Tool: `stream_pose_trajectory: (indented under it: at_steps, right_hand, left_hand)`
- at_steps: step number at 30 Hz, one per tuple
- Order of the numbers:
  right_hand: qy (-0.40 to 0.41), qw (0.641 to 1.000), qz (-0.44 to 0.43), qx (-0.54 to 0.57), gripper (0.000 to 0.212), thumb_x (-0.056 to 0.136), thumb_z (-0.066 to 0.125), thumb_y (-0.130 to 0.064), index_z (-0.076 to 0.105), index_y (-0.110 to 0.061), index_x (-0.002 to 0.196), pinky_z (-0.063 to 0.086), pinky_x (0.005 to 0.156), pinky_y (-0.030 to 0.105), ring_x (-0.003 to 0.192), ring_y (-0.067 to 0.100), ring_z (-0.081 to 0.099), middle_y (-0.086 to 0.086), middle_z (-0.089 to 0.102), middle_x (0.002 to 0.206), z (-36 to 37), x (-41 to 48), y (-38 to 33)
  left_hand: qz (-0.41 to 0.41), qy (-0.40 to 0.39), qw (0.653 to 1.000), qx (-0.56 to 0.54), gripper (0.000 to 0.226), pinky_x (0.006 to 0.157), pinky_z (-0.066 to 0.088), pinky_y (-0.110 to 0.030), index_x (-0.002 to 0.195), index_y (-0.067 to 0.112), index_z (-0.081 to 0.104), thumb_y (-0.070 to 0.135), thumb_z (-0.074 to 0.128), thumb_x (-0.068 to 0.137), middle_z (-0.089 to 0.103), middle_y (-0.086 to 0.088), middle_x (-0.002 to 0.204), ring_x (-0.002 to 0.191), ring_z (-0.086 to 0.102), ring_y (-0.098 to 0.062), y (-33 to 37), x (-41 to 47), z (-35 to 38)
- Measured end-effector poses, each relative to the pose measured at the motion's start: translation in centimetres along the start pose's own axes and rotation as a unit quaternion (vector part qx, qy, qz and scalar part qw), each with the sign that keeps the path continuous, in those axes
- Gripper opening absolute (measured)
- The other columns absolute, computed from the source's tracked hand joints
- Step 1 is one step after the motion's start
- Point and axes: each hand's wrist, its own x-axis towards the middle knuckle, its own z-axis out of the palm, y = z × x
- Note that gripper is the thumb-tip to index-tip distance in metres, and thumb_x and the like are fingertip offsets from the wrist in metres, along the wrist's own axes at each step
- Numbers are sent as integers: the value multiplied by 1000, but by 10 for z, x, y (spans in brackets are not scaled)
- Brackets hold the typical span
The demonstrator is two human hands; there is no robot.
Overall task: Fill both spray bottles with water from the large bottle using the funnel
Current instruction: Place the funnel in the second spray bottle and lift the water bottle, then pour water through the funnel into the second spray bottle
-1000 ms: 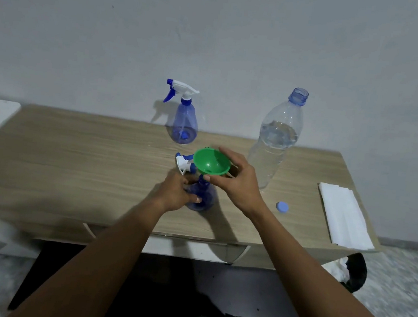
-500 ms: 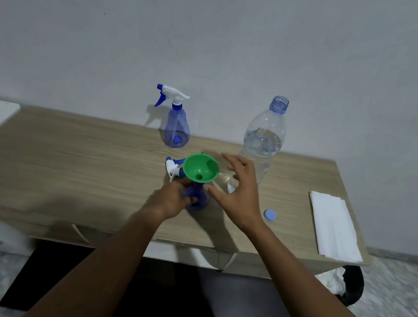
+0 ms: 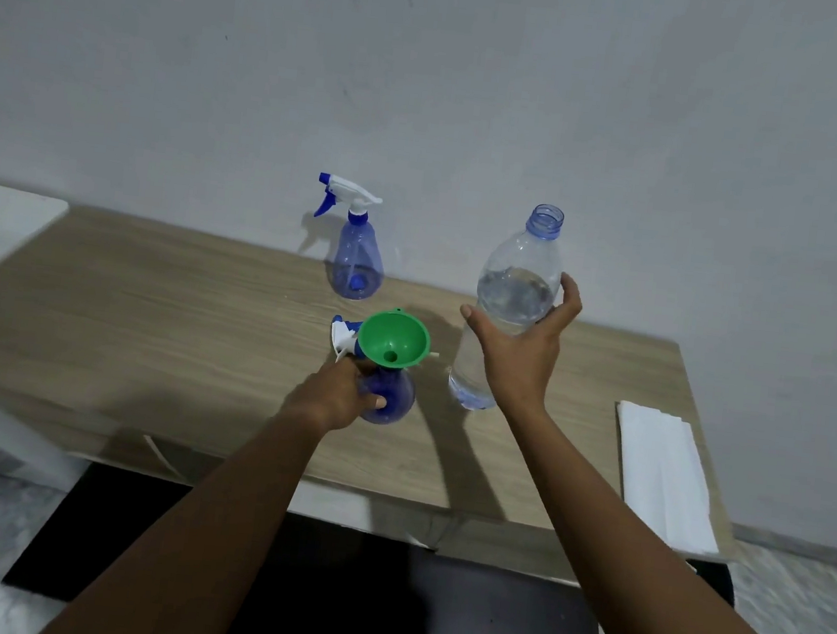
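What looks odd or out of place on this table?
Nothing looks spilled or broken. One sprayer head lies loose on the table beside the green funnel, off the near spray bottle that the left hand holds.

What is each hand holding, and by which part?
The left hand grips the near spray bottle by its body, below the funnel. The right hand spans the middle of the large bottle; a firm grip cannot be told.
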Motion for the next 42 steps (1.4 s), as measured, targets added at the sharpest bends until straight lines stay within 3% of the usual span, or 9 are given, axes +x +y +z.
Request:
stream_pose_trajectory:
  at_steps: [9,15,20,22,25,30,33,37,42]
  right_hand:
    - [-5,1000,-2,-7,90,68,93,-26,37,-30,138,53,90,31,106,8,57,-31,51,116,-2,14,3]
    - [-2,999,-40,-3,85,65,94,-22,44,-22,134,49,84,9,106,-11,56,-25,53,123,-27,2,-15]
    - [-119,989,-90,14,82,66,93,-6,45,-18,132,56,85,17,108,-5,62,-43,54,113,-52,-2,-33]
    - [-168,982,-83,18,81,66,92,-5,46,-21,131,57,86,22,105,4,66,-33,60,114,-57,-2,-38]
    - [-250,965,-75,11,76,67,90,2,49,-17,128,58,78,21,96,3,70,-12,65,110,-60,-4,-43]
    - [-363,931,-24,1,71,67,89,6,53,-15,124,61,79,28,94,14,75,-3,73,105,-65,-4,-37]
    - [-396,918,-12,-24,72,65,93,-2,56,-22,124,60,78,29,90,14,74,0,72,106,-65,-5,-29]
    - [-424,905,18,-32,68,69,86,9,55,-16,125,59,68,26,83,22,74,11,70,105,-66,-3,-22]
    - [-470,879,39,-70,67,63,87,-5,58,-22,121,64,74,49,94,37,73,14,70,111,-64,2,-17]
  left_hand:
    - [8,-4,1000,-27,54,87,48,-35,129,39,60,37,79,78,65,5,118,103,63,-21,-7,2,4]
    - [6,-15,999,-31,53,87,48,-35,125,43,59,40,79,76,67,9,113,100,63,-19,-8,2,2]
    - [-10,-15,999,-38,55,97,50,-44,126,42,59,38,80,75,67,7,119,108,64,-22,-7,3,0]
    - [-11,-15,999,-34,56,97,50,-44,127,43,58,40,80,75,67,6,121,110,64,-23,-7,3,1]
    - [-15,-12,999,-27,58,97,50,-43,130,42,57,40,78,76,67,6,124,112,63,-23,-5,0,1]
    - [-20,-6,999,-41,59,98,49,-40,132,36,58,33,81,77,67,2,125,115,63,-24,-3,-1,1]
    - [-27,-5,999,-44,57,99,49,-42,128,37,60,34,81,76,67,2,123,114,63,-24,-2,-3,1]
    - [-27,-6,999,-38,57,98,50,-44,126,42,60,40,80,73,67,3,121,112,63,-25,-1,-3,1]
    - [-21,-13,999,-37,57,99,49,-45,125,44,59,42,79,72,65,1,125,114,63,-25,-2,-1,0]
